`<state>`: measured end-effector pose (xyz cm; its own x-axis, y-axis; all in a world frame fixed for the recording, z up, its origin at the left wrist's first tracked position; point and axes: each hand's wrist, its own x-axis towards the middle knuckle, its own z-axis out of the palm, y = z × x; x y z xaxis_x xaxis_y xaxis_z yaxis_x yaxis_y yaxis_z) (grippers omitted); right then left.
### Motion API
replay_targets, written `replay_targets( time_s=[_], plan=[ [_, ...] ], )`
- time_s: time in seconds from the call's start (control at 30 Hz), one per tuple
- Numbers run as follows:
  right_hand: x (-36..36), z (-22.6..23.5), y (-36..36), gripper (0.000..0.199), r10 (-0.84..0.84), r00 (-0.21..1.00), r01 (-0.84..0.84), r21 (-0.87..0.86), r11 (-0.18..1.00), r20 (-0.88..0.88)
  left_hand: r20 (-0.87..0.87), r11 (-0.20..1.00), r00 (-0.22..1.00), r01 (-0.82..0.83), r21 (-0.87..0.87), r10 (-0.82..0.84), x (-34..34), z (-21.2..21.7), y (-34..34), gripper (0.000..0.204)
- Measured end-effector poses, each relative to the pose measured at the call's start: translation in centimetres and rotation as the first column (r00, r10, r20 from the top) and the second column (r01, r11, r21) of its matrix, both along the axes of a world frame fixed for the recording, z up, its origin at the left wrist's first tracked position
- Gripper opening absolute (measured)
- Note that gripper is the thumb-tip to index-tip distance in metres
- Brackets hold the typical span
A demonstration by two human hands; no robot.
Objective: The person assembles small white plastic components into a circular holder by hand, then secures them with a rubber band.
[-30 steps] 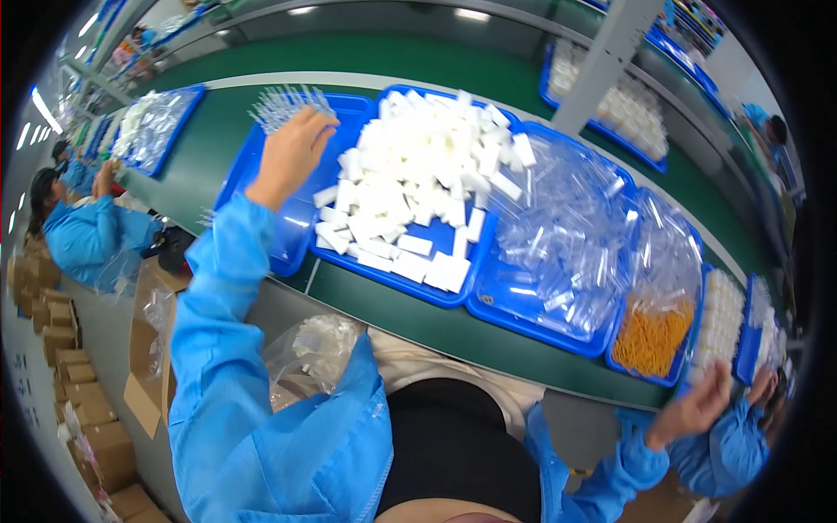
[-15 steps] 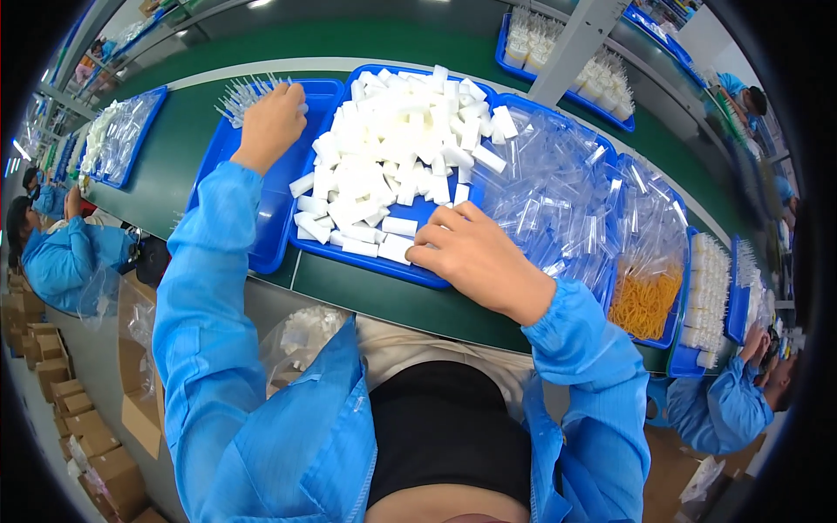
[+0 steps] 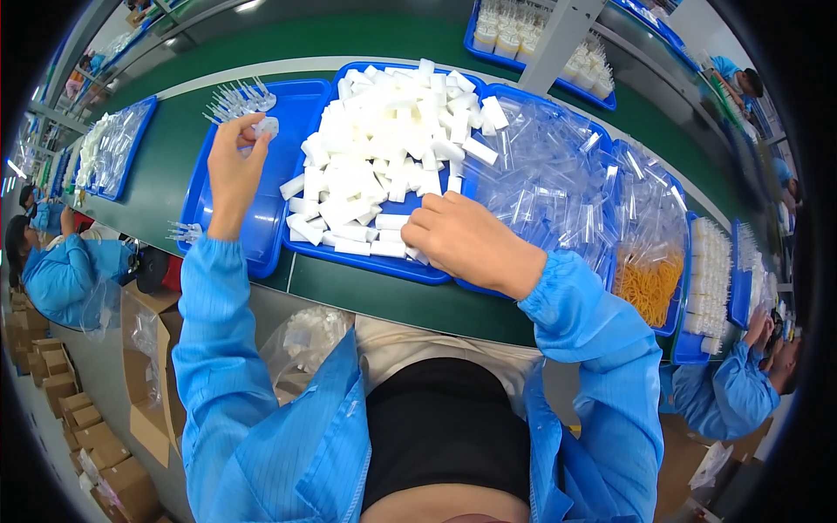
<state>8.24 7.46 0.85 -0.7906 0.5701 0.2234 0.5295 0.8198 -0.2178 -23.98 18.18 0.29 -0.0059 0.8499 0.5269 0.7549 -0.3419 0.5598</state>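
My left hand [image 3: 234, 170] pinches a small translucent plastic piece [image 3: 267, 128] over the left blue tray [image 3: 288, 179]. Behind its fingertips, several clear plastic pieces with thin upright stems [image 3: 240, 100] stand in that tray's far end. White foam blocks [image 3: 384, 122] lie heaped in the blue tray [image 3: 397, 268] in front of me. At this tray's near right corner my right hand [image 3: 475, 240] is closed, its fingers curled down on a white foam block [image 3: 417, 256] that they partly hide.
Right of the foam stand a tray of clear plastic sleeves [image 3: 545, 183] and one with sleeves and orange bands [image 3: 649, 283]. Farther right is a tray of white-tipped pieces [image 3: 704, 279]. More stemmed pieces [image 3: 185, 232] lie left of the left tray. Cardboard boxes [image 3: 126, 475] fill the floor's left.
My left hand has drawn back toward me and left from the stemmed pieces, and a translucent piece now shows in its fingers. The right hand stays at the foam tray's corner, fingers curled tighter.
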Motion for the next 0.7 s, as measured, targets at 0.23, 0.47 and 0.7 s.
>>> replay_targets(
  time_s=[0.23,0.47,0.7],
  plan=[
    [1.7,1.3,-1.7,0.029,-0.428,0.795,0.253,-0.405,0.878,-0.430,-0.092,0.909,0.924,0.381,0.167,-0.371,8.4,3.5,-12.5,0.036],
    [3.2,1.8,-6.2,0.033,-0.882,0.300,-0.177,-0.929,0.324,-0.364,0.266,0.855,0.830,0.517,-0.034,-0.491,15.4,-0.6,-18.4,0.035],
    [5.0,1.2,-9.9,0.034,-0.908,0.152,-0.140,-0.918,0.370,-0.389,0.336,0.772,0.748,0.629,-0.087,-0.572,18.4,-0.7,-18.4,0.031]
  ],
)
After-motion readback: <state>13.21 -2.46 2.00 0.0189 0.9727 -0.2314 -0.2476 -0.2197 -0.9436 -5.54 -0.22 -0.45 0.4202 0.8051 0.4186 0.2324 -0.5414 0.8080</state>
